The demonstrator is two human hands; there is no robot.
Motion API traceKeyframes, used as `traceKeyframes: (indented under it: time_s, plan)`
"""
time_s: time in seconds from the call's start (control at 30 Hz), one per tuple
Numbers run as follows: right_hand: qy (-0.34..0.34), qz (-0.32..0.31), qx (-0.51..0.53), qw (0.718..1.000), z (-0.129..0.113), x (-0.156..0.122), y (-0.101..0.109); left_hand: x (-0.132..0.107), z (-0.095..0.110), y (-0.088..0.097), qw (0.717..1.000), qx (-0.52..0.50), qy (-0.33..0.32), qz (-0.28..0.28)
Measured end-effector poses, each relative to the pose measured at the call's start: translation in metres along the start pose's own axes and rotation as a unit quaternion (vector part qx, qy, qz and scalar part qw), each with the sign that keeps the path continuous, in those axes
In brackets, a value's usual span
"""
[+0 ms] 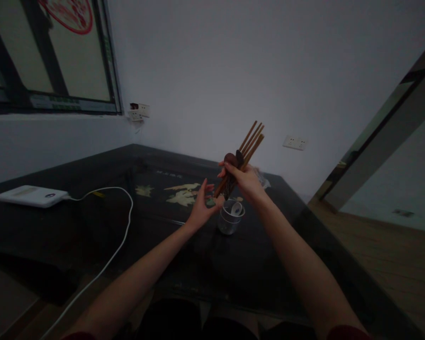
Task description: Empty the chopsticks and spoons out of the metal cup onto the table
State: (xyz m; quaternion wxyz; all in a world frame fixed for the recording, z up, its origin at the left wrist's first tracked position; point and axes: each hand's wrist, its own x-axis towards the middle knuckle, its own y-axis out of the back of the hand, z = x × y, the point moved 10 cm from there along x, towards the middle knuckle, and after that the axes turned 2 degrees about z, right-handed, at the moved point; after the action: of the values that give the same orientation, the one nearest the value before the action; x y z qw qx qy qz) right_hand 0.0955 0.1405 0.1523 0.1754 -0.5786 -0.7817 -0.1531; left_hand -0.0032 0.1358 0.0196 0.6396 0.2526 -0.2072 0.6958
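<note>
My right hand (250, 183) is closed around a slanting bundle of wooden chopsticks (252, 141) above the table. Held in the same grip are a round brown wooden spoon (230, 159) and a darker spoon (239, 157). With thumb and fingers spread, my left hand (202, 204) is beside the lower ends of the bundle; whether it touches them I cannot tell. Under the bundle stands a clear cup (228, 225) with a white spoon (236, 208) leaning inside. Part of the bundle is hidden by my right fingers.
On the left of the black table (156, 264), which bears a bird and flower picture, lies a white power bank (31, 196). Its white cable (127, 226) runs over the front edge. Clear plastic (264, 178) lies behind my right hand. A wall socket (295, 142) is beyond.
</note>
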Motion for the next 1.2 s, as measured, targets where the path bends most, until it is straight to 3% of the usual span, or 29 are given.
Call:
traceKeyframes:
  time_s: [0.13, 0.27, 0.4, 0.5, 0.57, 0.63, 0.7, 0.8, 0.87, 1.03, 1.2]
  plan:
    - [-0.017, 0.020, 0.054, 0.998, 0.026, 0.010, -0.022, 0.006, 0.041, 0.025, 0.987, 0.123, -0.093, 0.054]
    - [-0.057, 0.068, 0.151, 0.985, 0.066, 0.021, -0.046, 0.007, 0.049, 0.036, 0.947, 0.294, -0.119, 0.051]
    - [-0.114, 0.167, 0.249, 0.947, 0.111, 0.027, -0.064, 0.015, 0.031, 0.055, 0.903, 0.427, -0.046, 0.019]
    - [-0.158, 0.224, 0.263, 0.925, 0.140, 0.026, -0.077, 0.015, 0.011, 0.068, 0.861, 0.506, 0.041, -0.038]
    - [-0.178, 0.247, 0.245, 0.920, 0.153, 0.024, -0.083, 0.011, -0.003, 0.076, 0.849, 0.516, 0.094, -0.063]
    - [-0.182, 0.246, 0.213, 0.928, 0.162, 0.023, -0.086, 0.006, -0.015, 0.082, 0.859, 0.490, 0.130, -0.069]
    - [-0.181, 0.214, 0.174, 0.944, 0.166, 0.024, -0.089, 0.005, -0.026, 0.086, 0.890, 0.429, 0.144, -0.058]
    - [-0.180, 0.147, 0.138, 0.963, 0.171, 0.022, -0.091, 0.006, -0.042, 0.090, 0.943, 0.281, 0.177, -0.033]
    - [-0.181, 0.128, 0.138, 0.965, 0.175, 0.017, -0.088, 0.004, -0.053, 0.088, 0.961, 0.149, 0.233, -0.031]
    - [-0.256, 0.073, 0.179, 0.947, 0.199, 0.001, -0.098, -0.006, -0.047, 0.069, 0.934, -0.128, 0.330, -0.059]
    - [-0.303, -0.001, 0.200, 0.932, 0.214, -0.007, -0.121, -0.012, -0.043, 0.063, 0.909, -0.175, 0.363, -0.107]
